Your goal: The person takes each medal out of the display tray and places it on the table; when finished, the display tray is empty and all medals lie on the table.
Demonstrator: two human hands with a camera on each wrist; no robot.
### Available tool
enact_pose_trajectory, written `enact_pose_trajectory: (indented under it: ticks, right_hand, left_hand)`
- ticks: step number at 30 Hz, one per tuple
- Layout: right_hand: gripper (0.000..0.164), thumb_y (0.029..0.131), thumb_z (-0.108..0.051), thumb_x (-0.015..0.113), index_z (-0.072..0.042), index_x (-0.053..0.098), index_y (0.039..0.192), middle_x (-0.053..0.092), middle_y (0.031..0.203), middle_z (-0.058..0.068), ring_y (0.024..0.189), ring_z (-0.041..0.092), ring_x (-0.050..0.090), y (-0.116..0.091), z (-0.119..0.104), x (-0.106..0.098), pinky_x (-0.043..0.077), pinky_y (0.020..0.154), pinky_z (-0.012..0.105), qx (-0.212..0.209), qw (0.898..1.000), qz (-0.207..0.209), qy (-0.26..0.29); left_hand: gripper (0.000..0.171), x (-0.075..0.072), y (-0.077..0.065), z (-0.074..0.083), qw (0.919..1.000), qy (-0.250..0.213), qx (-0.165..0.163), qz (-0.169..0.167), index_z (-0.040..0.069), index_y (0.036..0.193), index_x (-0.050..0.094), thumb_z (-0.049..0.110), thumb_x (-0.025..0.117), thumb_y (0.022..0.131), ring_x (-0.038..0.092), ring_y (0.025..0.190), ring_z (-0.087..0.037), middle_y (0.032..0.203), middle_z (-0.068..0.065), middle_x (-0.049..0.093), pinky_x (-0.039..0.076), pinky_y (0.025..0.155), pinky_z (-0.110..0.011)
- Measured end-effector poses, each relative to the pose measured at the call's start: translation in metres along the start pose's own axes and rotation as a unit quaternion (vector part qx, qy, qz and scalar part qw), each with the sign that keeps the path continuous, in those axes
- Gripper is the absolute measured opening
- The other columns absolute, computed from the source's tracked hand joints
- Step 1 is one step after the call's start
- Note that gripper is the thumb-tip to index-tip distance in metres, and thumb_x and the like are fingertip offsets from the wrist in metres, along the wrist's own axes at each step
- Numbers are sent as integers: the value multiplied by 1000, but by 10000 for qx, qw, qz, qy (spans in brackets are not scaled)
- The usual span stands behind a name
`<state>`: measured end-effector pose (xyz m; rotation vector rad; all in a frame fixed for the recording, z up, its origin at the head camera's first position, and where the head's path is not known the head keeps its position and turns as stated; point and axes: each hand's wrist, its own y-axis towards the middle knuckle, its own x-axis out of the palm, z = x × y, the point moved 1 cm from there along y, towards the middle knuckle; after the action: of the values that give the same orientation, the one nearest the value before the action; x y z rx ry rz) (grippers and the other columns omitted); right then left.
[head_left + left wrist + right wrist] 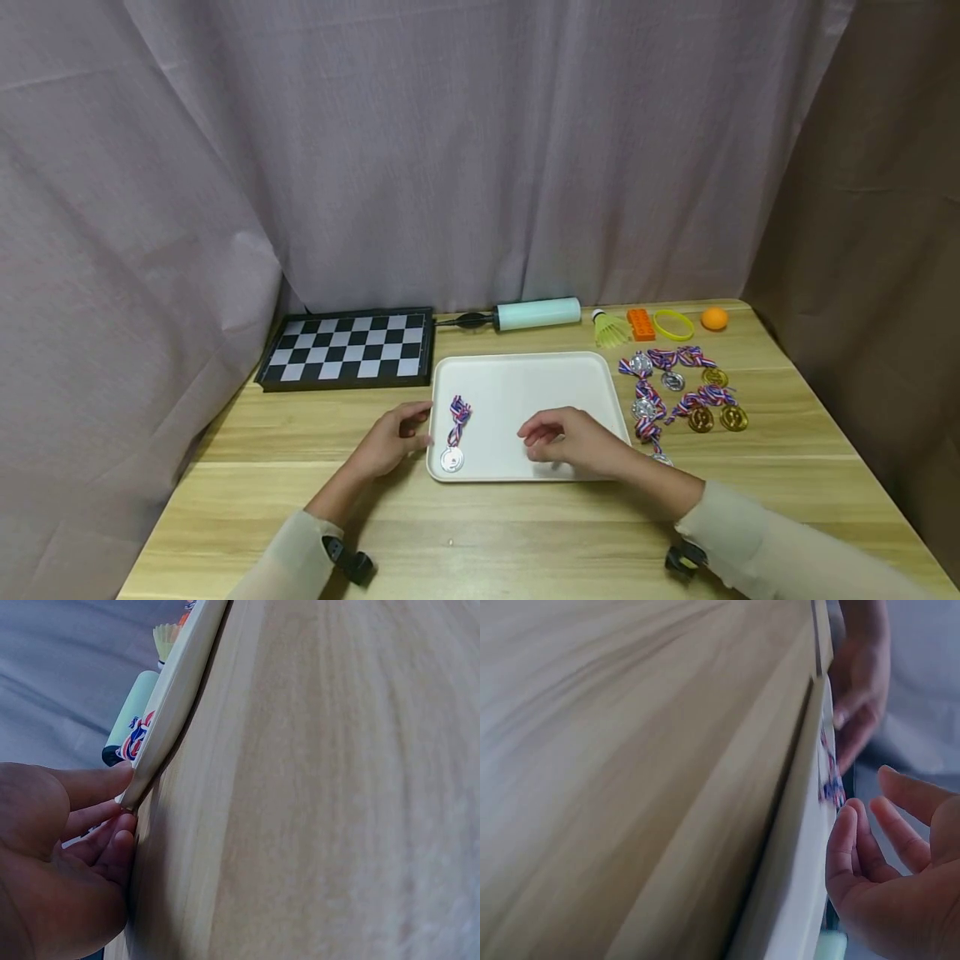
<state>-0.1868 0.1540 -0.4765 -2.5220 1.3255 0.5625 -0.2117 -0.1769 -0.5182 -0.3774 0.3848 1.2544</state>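
A white tray (525, 367) lies on the table with a silver medal (452, 459) on its left side, the striped ribbon bunched above the disc. My left hand (386, 440) is at the tray's left edge; in the left wrist view its thumb and fingertips touch the rim, fingers loosely bent. Over the tray's right half is my right hand (573, 439), its fingers relaxed and slightly bent with nothing between them. Right of the tray, several medals with knotted ribbons lie in a group: silver (672, 381), gold (734, 417) and bronze (701, 418).
Behind the tray lie a checkered board (348, 346), a mint hand pump (538, 314), a yellow shuttlecock (612, 329), an orange toy brick (641, 325), a yellow ring (673, 325) and an orange ball (714, 318). Grey curtains (450, 150) close off the back and sides.
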Motion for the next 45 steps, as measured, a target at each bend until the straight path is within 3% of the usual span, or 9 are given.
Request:
enact_pose_trajectory:
  ticks: [8,17,24,31,39,45]
  right_hand:
    - [34,85,-6,82,0,73,117,74,98,7,85,10,64,38,-8,45,53,77,22,-91,9995,-164,-270]
    - [43,80,-8,87,-6,74,121,71,96,4,79,11,57,66,-12,74,47,71,22,-245,9960,-14,-865]
    - [46,76,-11,89,-6,76,120,66,87,1,82,14,57,74,-18,85,46,75,27,-371,9880,154,-1494]
    - [28,71,-11,90,-16,77,96,61,84,-4,80,9,52,75,-18,91,45,72,28,-74,9821,247,-1865]
    - [24,71,0,86,-13,71,84,66,82,-2,81,13,59,72,-17,89,47,73,28,-231,9856,300,-1647]
    - [20,76,-1,86,-11,70,82,59,70,-7,68,6,52,70,-18,84,43,64,24,-81,9927,392,-1141]
  left_hand:
    - [56,0,1,-2,10000,-29,17,11,-2,143,58,-3,76,89,60,121,-33,133,-19,63,50,103,-48]
    - [56,-1,0,-1,10000,12,83,-41,-2,143,57,-2,75,90,60,121,-33,133,-19,64,51,103,-49]
    - [56,-2,1,-2,9999,-16,112,-23,-2,142,58,-2,75,89,61,120,-33,132,-19,64,51,103,-50]
    - [56,-2,1,-3,9999,-22,123,-53,-2,143,57,-2,75,90,60,122,-35,133,-20,64,50,104,-51]
    - [55,-2,0,0,9999,-63,141,-75,-3,143,57,-3,74,90,59,124,-36,134,-21,63,50,104,-50]
    - [55,-2,0,-1,9999,-33,145,-47,-2,142,58,-2,75,90,60,123,-35,133,-20,64,51,103,-50]
